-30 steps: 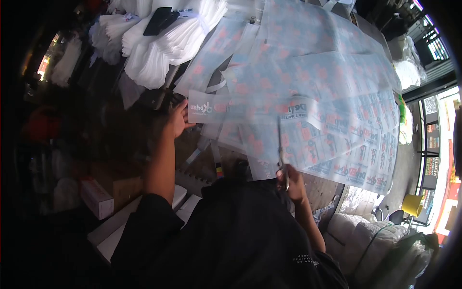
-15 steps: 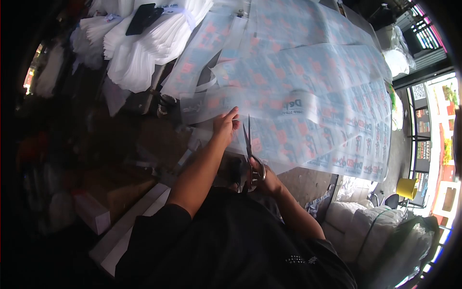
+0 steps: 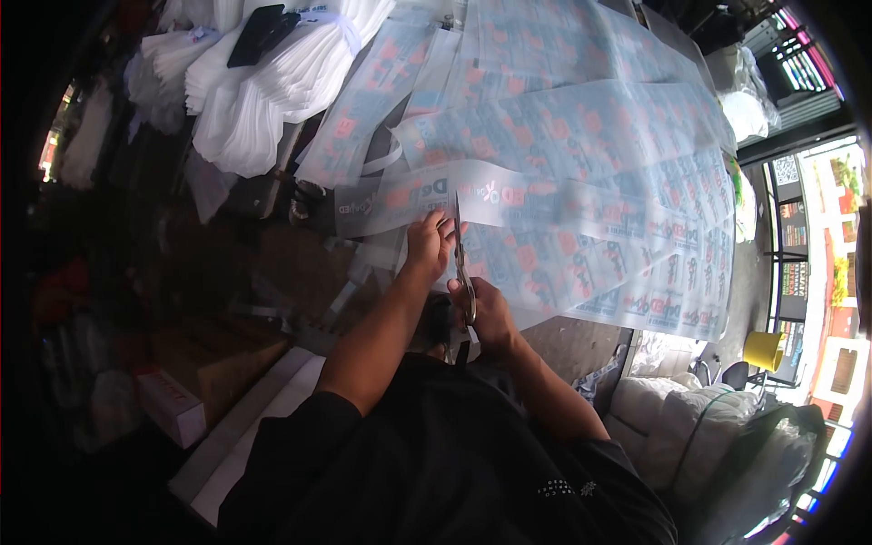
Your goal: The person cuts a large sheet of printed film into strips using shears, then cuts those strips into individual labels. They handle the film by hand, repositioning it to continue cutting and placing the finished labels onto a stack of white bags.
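A large translucent printed film sheet [image 3: 599, 173] with rows of red and blue logos lies spread over the table. My right hand [image 3: 486, 311] grips a pair of scissors [image 3: 461, 259] whose blades point away from me and run up into the sheet's near edge. Just left of the blades, my left hand [image 3: 427, 243] presses flat on the film and on a cut strip of logos [image 3: 400, 198].
Bundles of white folded material [image 3: 272, 82] are stacked at the table's far left with a black phone-like object [image 3: 256, 32] on top. Cardboard boxes [image 3: 195, 377] stand below left. White sacks [image 3: 690, 436] and a yellow bucket [image 3: 765, 350] sit at right.
My left hand came in from the table's left side to the film beside the scissors. The scissors moved left and the blades advanced further into the sheet.
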Demonstrator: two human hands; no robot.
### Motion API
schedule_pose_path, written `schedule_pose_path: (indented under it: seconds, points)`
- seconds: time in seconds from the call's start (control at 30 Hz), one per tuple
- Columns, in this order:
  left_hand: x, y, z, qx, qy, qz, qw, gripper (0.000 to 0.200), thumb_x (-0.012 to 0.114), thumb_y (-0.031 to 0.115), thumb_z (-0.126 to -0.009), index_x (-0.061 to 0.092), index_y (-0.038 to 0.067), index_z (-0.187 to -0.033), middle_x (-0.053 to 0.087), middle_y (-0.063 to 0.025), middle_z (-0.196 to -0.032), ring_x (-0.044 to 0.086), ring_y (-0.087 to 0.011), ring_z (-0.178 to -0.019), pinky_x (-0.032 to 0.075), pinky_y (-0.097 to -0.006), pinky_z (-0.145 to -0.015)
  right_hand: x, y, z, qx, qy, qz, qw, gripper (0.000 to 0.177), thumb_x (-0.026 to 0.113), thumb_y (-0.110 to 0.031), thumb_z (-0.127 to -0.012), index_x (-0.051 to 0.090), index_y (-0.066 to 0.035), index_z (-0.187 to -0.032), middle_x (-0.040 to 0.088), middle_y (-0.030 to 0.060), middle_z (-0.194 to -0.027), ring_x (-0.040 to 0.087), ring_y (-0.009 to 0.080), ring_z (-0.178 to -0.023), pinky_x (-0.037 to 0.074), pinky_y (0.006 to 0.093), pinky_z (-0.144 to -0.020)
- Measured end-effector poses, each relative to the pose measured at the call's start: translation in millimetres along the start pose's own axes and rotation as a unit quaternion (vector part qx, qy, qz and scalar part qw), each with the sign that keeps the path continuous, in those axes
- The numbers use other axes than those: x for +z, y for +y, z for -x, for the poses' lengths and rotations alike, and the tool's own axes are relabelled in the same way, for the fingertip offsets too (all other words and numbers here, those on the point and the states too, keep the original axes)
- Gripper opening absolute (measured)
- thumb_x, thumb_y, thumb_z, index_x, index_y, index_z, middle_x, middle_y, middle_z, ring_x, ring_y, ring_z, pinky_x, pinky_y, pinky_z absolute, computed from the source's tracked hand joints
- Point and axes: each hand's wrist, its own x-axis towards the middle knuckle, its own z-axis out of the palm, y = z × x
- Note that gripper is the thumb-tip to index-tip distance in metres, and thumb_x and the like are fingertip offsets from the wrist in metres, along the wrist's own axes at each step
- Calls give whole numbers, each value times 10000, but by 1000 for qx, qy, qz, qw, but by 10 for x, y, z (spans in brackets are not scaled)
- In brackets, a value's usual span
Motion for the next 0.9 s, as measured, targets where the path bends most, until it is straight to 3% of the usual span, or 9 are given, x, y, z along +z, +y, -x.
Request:
schedule_pose_path:
  seconds: [0.07, 0.37, 0.57, 0.67, 0.73, 0.77, 0.8, 0.87, 0.9]
  points:
    - [-15, -36, -23, 9, -21, 38, 999, 226, 488, 73, -900, 439, -26, -1097, 520, -131, -1041, 567, -250, -978, 495, -448, -894, 5, 21, 23, -20, 7, 21, 1000, 463, 591, -452, -867, 524, 6, -857, 517, 13, -619, 492, 95, -513, 391, 249, -479]
    - [-119, -79, -55, 24, -46, 96, 994, 206, 460, 49, -914, 471, -79, -1076, 560, -157, -1031, 600, -265, -949, 510, -425, -900, 18, 10, -97, -16, 4, 6, 1000, 483, 602, -458, -858, 531, 20, -862, 496, 13, -618, 492, 96, -498, 392, 247, -465]
    - [-68, 86, 121, -21, 18, 8, 1000, 230, 438, 75, -919, 471, -97, -1068, 575, -156, -1011, 619, -263, -910, 509, -414, -900, 41, -70, -379, -29, -11, -14, 999, 526, 609, -500, -836, 553, 23, -852, 539, 29, -623, 515, 98, -527, 396, 243, -480]
    - [-190, 64, 150, 17, -38, 10, 999, 206, 459, 124, -913, 515, -52, -1002, 591, -141, -942, 628, -246, -831, 556, -374, -744, 45, -190, -508, -44, -25, -88, 995, 506, 612, -475, -845, 531, 24, -852, 521, 39, -661, 504, 109, -499, 404, 245, -451]
    - [-328, 130, 187, -101, -225, 4, 969, 160, 504, 167, -888, 548, 13, -900, 592, -106, -837, 616, -212, -723, 529, -323, -550, 33, -300, -558, -52, -28, -95, 994, 495, 611, -461, -851, 532, 28, -862, 524, 42, -669, 508, 104, -518, 411, 238, -467]
    - [-290, 8, 179, -36, -98, -14, 994, 151, 546, 202, -863, 548, 55, -828, 578, -76, -765, 588, -184, -645, 465, -291, -443, 33, -334, -549, -80, -27, -83, 993, 480, 615, -441, -854, 536, 31, -878, 528, 45, -676, 508, 101, -528, 414, 237, -476]
    - [-255, -3, 191, -41, -104, -19, 994, 151, 546, 202, -863, 548, 55, -828, 578, -76, -765, 588, -184, -645, 465, -291, -443, 40, -387, -530, -107, -25, -71, 991, 465, 620, -421, -856, 540, 35, -894, 532, 48, -682, 508, 98, -538, 416, 236, -485]
    - [-185, -26, 204, 5, -50, -34, 998, 234, 500, 309, -871, 590, 95, -846, 520, -1, -603, 449, -114, -420, 306, -242, -325, 10, -376, -558, -124, -8, -17, 992, 445, 633, -376, -858, 536, 47, -959, 537, 50, -689, 508, 95, -551, 421, 237, -500]
    - [-356, -57, 65, 2, -77, -33, 997, 240, 543, 312, -880, 561, 73, -904, 564, -37, -707, 507, -116, -523, 400, -232, -413, 5, -432, -477, -144, -15, -31, 989, 454, 643, -369, -853, 529, 51, -981, 537, 48, -693, 509, 95, -550, 420, 239, -496]
